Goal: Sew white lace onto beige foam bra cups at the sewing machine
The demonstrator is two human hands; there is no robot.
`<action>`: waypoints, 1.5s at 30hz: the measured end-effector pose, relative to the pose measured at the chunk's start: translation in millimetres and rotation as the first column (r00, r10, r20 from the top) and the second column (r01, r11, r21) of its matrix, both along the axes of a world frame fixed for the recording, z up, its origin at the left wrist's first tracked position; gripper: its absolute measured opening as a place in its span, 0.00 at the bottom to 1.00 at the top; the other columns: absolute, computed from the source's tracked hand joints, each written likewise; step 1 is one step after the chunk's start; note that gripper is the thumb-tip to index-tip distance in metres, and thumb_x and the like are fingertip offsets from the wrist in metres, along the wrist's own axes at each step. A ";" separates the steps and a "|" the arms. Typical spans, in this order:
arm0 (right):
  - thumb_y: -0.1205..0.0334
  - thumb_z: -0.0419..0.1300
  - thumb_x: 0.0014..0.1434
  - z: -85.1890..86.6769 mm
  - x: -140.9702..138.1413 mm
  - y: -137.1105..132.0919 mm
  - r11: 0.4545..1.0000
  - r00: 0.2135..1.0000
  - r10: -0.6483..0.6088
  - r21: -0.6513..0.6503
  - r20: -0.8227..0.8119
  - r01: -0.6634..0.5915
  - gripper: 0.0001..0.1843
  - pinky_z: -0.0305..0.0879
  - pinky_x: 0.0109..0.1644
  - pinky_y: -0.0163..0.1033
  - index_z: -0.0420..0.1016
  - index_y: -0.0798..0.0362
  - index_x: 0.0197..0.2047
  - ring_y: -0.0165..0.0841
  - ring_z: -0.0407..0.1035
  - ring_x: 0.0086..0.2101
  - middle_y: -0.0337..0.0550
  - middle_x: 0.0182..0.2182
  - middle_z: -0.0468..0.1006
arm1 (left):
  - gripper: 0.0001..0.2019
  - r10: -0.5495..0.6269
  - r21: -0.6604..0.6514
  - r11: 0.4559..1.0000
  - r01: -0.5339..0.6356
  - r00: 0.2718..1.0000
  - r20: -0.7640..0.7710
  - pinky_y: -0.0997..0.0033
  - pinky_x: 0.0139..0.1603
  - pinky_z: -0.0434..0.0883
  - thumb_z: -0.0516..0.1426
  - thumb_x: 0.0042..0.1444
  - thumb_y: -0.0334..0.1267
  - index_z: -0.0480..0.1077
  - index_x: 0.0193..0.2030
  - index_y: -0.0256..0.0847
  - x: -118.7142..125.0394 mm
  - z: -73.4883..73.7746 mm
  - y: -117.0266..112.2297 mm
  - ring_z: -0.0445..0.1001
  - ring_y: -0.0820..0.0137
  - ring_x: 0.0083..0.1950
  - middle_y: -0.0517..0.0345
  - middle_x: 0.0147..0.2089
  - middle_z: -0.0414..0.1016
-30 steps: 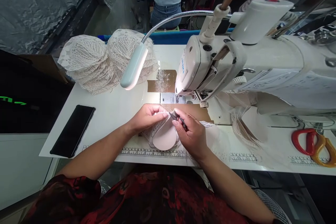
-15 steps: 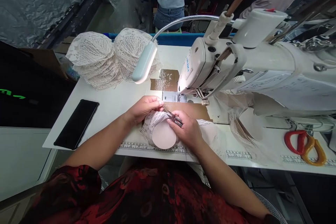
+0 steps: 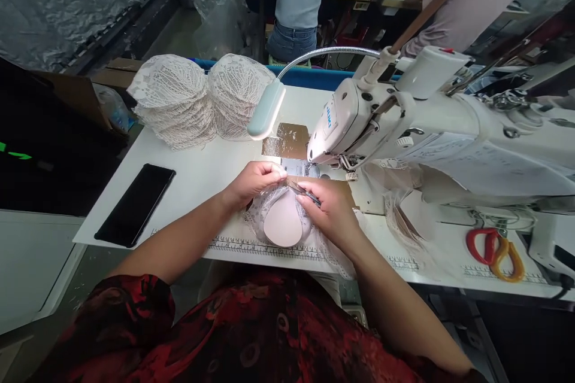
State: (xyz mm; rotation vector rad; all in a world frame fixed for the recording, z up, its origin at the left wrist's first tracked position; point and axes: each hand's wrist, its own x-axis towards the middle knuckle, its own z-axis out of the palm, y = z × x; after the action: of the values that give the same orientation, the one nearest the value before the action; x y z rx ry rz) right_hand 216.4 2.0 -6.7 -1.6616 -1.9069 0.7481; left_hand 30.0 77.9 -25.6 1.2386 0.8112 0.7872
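My right hand is closed around small thread snips, whose blades point up and left toward my left fingertips. My left hand pinches the top edge of a lace-covered piece or a thread at it; the fingers hide which. In front of both hands a pale pink, rounded foam cup lies on the table with lace around its sides. A strip of lace hangs from it over the table's front edge. Just beyond my fingers is the needle plate of the sewing machine.
Two stacks of lace cups stand at the back left, near a lamp head. A black phone lies at left. More lace pieces and red-and-orange-handled scissors lie at right. Two people are beyond the table.
The view has shifted a little. The snips have tilted flatter, with their blades still by my left fingertips. The foam cup is turned so more of its face shows, and lace now hangs over the edge.
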 end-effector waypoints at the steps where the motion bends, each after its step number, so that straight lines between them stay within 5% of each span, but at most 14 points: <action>1: 0.57 0.54 0.61 -1.4 -3.2 3.3 1.000 1.000 0.005 0.012 0.009 -0.005 0.18 0.67 0.47 0.45 0.75 0.50 0.51 0.40 0.74 0.43 0.45 0.44 0.81 | 0.14 -0.010 0.031 0.999 0.010 1.000 0.001 0.74 0.38 0.64 0.63 0.50 0.43 0.69 0.23 0.34 0.0 0.5 -0.9 0.66 0.75 0.36 0.57 0.35 0.69; 5: 0.59 0.52 0.62 -7.8 -8.0 11.8 0.996 0.999 -0.016 0.092 0.044 0.012 0.16 0.66 0.46 0.42 0.76 0.49 0.50 0.39 0.73 0.44 0.43 0.45 0.80 | 0.12 -0.023 0.097 0.995 0.019 0.999 0.037 0.74 0.44 0.65 0.63 0.50 0.43 0.71 0.25 0.34 -1.3 1.0 -0.9 0.67 0.72 0.44 0.54 0.44 0.69; 8: 0.56 0.52 0.62 -6.5 0.7 10.9 0.987 0.982 -0.089 0.146 0.165 0.065 0.17 0.65 0.40 0.39 0.75 0.49 0.51 0.38 0.74 0.41 0.43 0.42 0.81 | 0.16 0.117 0.066 0.991 -0.119 0.992 0.041 0.73 0.40 0.65 0.58 0.55 0.49 0.72 0.28 0.36 -6.1 2.4 5.4 0.67 0.73 0.37 0.56 0.37 0.70; 12: 0.56 0.52 0.62 -1.8 23.8 9.6 0.990 0.870 -0.118 0.130 0.479 0.062 0.17 0.57 0.28 0.37 0.74 0.48 0.52 0.39 0.72 0.33 0.45 0.35 0.80 | 0.18 0.358 0.374 0.887 -0.271 0.915 -0.185 0.72 0.35 0.63 0.56 0.56 0.52 0.67 0.25 0.38 -15.5 18.3 6.1 0.65 0.73 0.31 0.58 0.30 0.67; 14: 0.59 0.52 0.62 -3.2 37.5 11.1 0.992 0.789 -0.115 0.105 0.604 0.065 0.17 0.55 0.28 0.39 0.74 0.50 0.51 0.41 0.71 0.33 0.49 0.34 0.79 | 0.16 0.341 0.522 0.848 -0.088 0.845 -0.413 0.72 0.32 0.62 0.58 0.53 0.51 0.68 0.28 0.38 -17.0 30.3 -6.2 0.64 0.72 0.29 0.59 0.28 0.67; 16: 0.62 0.54 0.61 -6.7 51.1 12.3 0.992 0.727 -0.119 0.112 0.676 0.058 0.16 0.58 0.31 0.41 0.76 0.55 0.49 0.45 0.70 0.36 0.55 0.35 0.78 | 0.17 0.211 0.513 0.815 0.270 0.686 -0.697 0.70 0.31 0.62 0.58 0.53 0.52 0.70 0.31 0.38 -14.2 38.5 -26.1 0.67 0.69 0.30 0.56 0.29 0.70; 19: 0.64 0.54 0.60 -10.5 66.0 10.0 0.981 0.755 -0.120 0.191 0.645 -0.007 0.16 0.63 0.38 0.46 0.77 0.58 0.48 0.48 0.69 0.41 0.58 0.38 0.78 | 0.15 0.130 0.407 0.646 0.646 0.432 -0.893 0.62 0.36 0.66 0.58 0.53 0.47 0.73 0.35 0.33 -4.4 35.9 -53.1 0.71 0.57 0.38 0.44 0.37 0.74; 23: 0.61 0.52 0.63 -8.1 65.4 5.3 0.952 0.934 0.028 0.276 0.357 -0.133 0.15 0.65 0.45 0.45 0.77 0.51 0.48 0.40 0.70 0.44 0.49 0.42 0.79 | 0.15 0.072 0.473 0.404 0.783 0.488 -0.870 0.51 0.55 0.62 0.55 0.54 0.31 0.73 0.48 0.36 5.3 17.7 -48.1 0.67 0.53 0.57 0.42 0.54 0.71; 25: 0.61 0.51 0.64 -8.1 58.8 7.2 0.938 0.951 0.172 0.252 0.256 -0.237 0.15 0.65 0.47 0.42 0.77 0.50 0.47 0.37 0.70 0.44 0.46 0.44 0.78 | 0.15 0.009 0.490 0.351 0.798 0.520 -0.854 0.49 0.59 0.59 0.55 0.55 0.30 0.74 0.49 0.41 6.6 13.1 -30.2 0.61 0.51 0.63 0.46 0.58 0.70; 29: 0.63 0.53 0.62 -19.3 49.4 17.6 0.926 0.900 0.286 0.146 0.328 -0.347 0.14 0.62 0.45 0.41 0.77 0.52 0.46 0.36 0.68 0.41 0.47 0.39 0.77 | 0.13 -0.041 0.504 0.347 0.791 0.549 -0.835 0.54 0.59 0.63 0.55 0.55 0.31 0.77 0.44 0.42 8.6 17.9 3.1 0.64 0.53 0.62 0.48 0.56 0.72; 35: 0.63 0.52 0.63 -36.1 49.9 21.5 0.938 0.913 0.204 0.198 0.352 -0.286 0.14 0.58 0.39 0.38 0.77 0.51 0.45 0.34 0.65 0.36 0.44 0.35 0.73 | 0.15 0.091 0.627 0.474 0.619 0.674 -0.733 0.61 0.53 0.70 0.50 0.61 0.35 0.73 0.50 0.36 22.6 16.3 13.8 0.73 0.61 0.52 0.45 0.51 0.74; 45: 0.63 0.52 0.62 -37.5 48.5 20.2 0.937 0.876 0.142 0.223 0.461 -0.269 0.13 0.55 0.38 0.40 0.76 0.53 0.45 0.36 0.64 0.33 0.45 0.35 0.75 | 0.20 0.148 0.617 0.406 0.674 0.618 -0.772 0.53 0.58 0.68 0.51 0.61 0.38 0.68 0.54 0.27 31.0 -2.8 8.3 0.67 0.53 0.58 0.33 0.56 0.68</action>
State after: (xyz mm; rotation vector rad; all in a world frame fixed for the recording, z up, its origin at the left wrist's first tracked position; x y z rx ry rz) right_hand 264.9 22.2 -44.2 -1.5499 -2.4032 0.1552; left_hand 61.0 86.2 -28.4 2.7699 0.7399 0.3024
